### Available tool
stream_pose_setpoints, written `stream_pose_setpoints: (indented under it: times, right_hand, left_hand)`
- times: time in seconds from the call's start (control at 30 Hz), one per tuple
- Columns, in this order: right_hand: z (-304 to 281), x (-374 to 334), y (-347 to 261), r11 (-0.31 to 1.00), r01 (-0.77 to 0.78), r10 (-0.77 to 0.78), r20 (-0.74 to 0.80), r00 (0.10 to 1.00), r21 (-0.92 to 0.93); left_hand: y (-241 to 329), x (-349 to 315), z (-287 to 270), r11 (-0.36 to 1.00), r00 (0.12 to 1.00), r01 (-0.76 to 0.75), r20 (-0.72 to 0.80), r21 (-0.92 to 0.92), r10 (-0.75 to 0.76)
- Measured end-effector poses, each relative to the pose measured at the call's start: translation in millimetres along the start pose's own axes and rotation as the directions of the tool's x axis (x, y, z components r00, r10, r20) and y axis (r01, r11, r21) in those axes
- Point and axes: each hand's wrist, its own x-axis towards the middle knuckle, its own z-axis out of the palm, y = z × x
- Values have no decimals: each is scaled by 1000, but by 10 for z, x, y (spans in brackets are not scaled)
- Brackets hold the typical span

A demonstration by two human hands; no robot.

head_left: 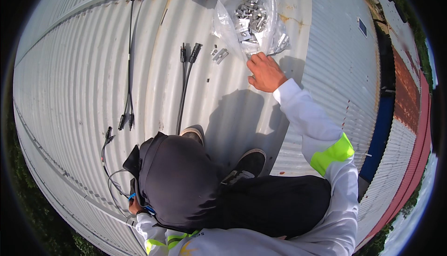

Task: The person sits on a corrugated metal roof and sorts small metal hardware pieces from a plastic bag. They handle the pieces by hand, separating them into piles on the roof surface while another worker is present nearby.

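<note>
Touching the clear bag (pixel 233 8) beside loose clips (pixel 220 56), right fingers (pixel 254 62) curl, hold unclear; a dark knee (pixel 179 181) masks left fingers' (pixel 134 205) grip.

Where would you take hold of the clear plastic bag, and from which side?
Probably by the slack film at the far edge of the clear plastic bag, coming from above: it looks loose enough to pinch, while the metal pieces bulk farther in. The right hand is at the near edge.
</note>
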Motion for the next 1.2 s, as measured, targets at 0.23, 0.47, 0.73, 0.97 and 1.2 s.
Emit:
stream_pose_setpoints:
  times: [0.23,0.47,0.73,0.97,1.2]
  right_hand:
    - [-520,76,-51,986,-163,164,288,944,-26]
    - [-1251,46,-211,997,10,-30,245,969,80]
    - [-1274,629,202,962,-136,193,-235,953,238]
    - [-534,1060,472,850,-355,452,-194,870,389]
    - [-335,1147,560,808,-453,522,-100,847,377]
  left_hand:
    - [124,-186,148,996,998,-19,-56,91,25]
    - [2272,-463,-98,551,567,-780,708,297,421]
    - [5819,-1719,1424,-92,-223,-938,376,-335,900]
    - [6725,-2595,2959,-813,-728,-562,558,-154,398]
    - [6998,-2435,3178,-671,-339,-740,888,-48,311]
